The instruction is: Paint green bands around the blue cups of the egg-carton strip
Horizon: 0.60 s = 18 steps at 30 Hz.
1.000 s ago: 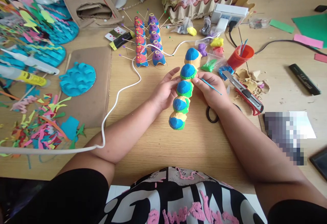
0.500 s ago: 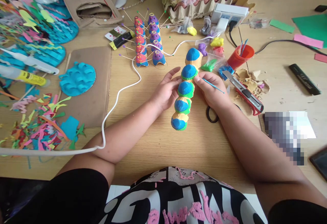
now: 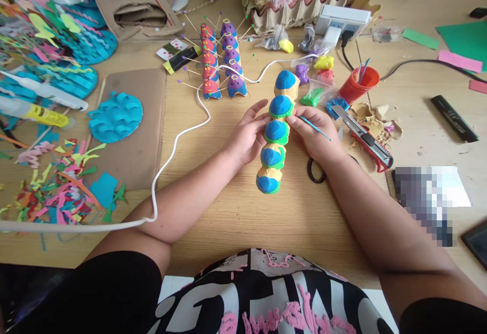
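Between my hands is a strip of egg carton cups (image 3: pixel 274 157), its bumps capped in blue with green clay round several of them and bare tan carton showing. My left hand (image 3: pixel 249 133) grips the strip's left side, fingers curled against it. On the other side, my right hand (image 3: pixel 314 131) pinches the edge near the second cup. A thin blue modelling tool (image 3: pixel 317 129) also sticks out from the right hand's fingers. The strip is held above the table, its far end leaning slightly right. My fingertips beneath it are hidden.
Red and purple carton figures (image 3: pixel 209 60) with pins stand at the back, crossed by a white cable (image 3: pixel 175 146). To the right are clay bags (image 3: pixel 312 96), an orange cup (image 3: pixel 359 84) and a utility knife (image 3: pixel 363 138). Paper scraps (image 3: pixel 68 187) and cardboard (image 3: pixel 129 121) lie left.
The strip has tilted a little, its far end shifting slightly left and its near end slightly right. The blue tool has moved slightly left with my right fingers.
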Available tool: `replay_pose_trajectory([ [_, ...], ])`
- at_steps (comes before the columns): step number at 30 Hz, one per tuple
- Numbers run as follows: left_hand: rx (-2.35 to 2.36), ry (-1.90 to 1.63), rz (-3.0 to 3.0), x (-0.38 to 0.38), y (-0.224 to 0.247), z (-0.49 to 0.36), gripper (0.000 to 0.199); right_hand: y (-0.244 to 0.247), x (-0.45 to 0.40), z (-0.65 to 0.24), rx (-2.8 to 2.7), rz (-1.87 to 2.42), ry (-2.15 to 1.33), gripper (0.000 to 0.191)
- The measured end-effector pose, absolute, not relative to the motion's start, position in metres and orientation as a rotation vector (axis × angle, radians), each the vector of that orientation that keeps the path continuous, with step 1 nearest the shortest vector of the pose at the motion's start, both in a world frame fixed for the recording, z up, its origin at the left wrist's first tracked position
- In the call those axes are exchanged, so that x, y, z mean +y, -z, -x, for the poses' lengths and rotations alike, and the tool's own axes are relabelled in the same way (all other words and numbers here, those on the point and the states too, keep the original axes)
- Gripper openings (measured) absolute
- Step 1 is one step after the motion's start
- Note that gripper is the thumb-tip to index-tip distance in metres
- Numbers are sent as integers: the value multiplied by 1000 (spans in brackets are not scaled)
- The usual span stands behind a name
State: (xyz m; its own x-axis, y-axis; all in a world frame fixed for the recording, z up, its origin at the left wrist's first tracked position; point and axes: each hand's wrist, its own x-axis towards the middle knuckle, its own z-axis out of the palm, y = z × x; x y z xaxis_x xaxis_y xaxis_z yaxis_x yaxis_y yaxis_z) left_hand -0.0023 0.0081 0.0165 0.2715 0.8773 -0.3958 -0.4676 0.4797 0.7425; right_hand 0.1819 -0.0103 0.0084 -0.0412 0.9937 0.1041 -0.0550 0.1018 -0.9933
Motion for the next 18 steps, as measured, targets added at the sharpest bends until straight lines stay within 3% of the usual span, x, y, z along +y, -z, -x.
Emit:
replay_pose_trajectory([
  [10,807,-1029,-570,7,-16,-1,52,-9,-10,-186,-1310,1234,-974,52],
  [14,896,-1143,-980,11,0,0,36,-9,-10,-186,-1418,1325,-815,37],
  [18,1040,-1150,-1498,17,14,7,42,-8,-9,-186,-1584,1407,-702,25],
])
